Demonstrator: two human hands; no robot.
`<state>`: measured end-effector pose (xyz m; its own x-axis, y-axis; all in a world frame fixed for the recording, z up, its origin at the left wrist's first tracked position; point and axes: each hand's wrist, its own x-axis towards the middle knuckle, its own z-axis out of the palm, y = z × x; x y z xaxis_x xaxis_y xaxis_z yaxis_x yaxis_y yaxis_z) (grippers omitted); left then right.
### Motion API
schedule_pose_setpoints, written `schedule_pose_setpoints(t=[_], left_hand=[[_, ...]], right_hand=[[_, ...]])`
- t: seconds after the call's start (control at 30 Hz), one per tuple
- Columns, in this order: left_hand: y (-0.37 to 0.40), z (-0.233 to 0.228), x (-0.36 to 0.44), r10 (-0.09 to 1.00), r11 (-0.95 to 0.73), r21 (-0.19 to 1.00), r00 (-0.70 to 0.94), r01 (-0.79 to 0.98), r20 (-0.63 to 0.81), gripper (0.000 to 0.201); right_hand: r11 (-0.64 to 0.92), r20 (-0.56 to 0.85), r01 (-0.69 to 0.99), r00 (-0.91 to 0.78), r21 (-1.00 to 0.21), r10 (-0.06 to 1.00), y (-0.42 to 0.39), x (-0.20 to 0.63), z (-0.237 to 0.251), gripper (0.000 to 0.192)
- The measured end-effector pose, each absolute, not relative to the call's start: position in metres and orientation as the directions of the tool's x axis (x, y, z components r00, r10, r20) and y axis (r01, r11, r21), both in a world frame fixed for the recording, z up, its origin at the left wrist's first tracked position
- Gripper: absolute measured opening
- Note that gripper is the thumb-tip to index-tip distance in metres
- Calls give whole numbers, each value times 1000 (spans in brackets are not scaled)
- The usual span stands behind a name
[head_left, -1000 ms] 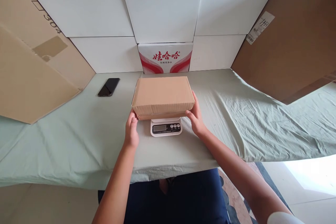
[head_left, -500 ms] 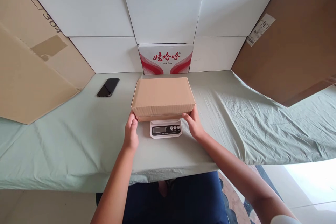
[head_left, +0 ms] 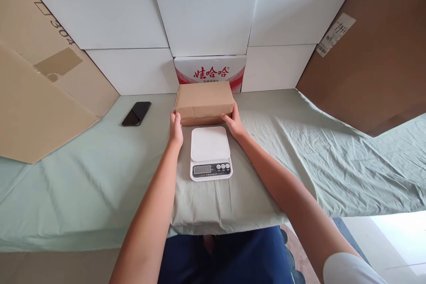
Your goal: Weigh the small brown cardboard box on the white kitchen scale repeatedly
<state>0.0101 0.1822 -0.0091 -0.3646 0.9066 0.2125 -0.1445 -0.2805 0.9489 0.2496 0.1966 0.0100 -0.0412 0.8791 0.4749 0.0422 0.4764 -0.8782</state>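
A closed brown cardboard box [head_left: 203, 101] sits at the back of the table, just in front of a red-and-white printed carton [head_left: 209, 69]. My left hand [head_left: 175, 127] grips the box's near left corner. My right hand [head_left: 234, 124] grips its near right corner. A white digital kitchen scale [head_left: 210, 152] lies on the green cloth between my forearms, its platform bare and its display facing me.
A black phone [head_left: 136, 113] lies on the cloth to the left. Large brown cardboard sheets [head_left: 40, 93] lean at the left and at the right [head_left: 372, 62]. White cartons [head_left: 206, 13] wall off the back. The table's front edge [head_left: 216, 226] is near my lap.
Both hands have carried the brown box off the scale and away from me to the back of the table. The scale's platform is now uncovered.
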Motion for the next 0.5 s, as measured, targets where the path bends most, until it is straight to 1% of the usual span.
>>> schedule_pose_setpoints(t=[0.13, 0.27, 0.37, 0.43, 0.5], left_hand=[[184, -23, 9, 917, -284, 941, -338, -186, 210, 64], [186, -23, 7, 926, -272, 940, -320, -206, 198, 69], [186, -19, -3, 921, -251, 950, -347, -185, 176, 76], [183, -15, -16, 903, -249, 952, -399, -176, 162, 79], [180, -10, -29, 884, -257, 949, -441, -182, 155, 78]], right_hand=[[384, 383, 34, -40, -923, 923, 191, 254, 8, 89], [314, 313, 9, -39, -949, 949, 193, 255, 7, 84], [294, 295, -54, -24, -954, 955, 202, 261, -2, 93], [266, 264, -80, 35, -961, 964, 208, 269, -8, 99], [225, 214, -102, 107, -969, 971, 214, 278, -14, 101]])
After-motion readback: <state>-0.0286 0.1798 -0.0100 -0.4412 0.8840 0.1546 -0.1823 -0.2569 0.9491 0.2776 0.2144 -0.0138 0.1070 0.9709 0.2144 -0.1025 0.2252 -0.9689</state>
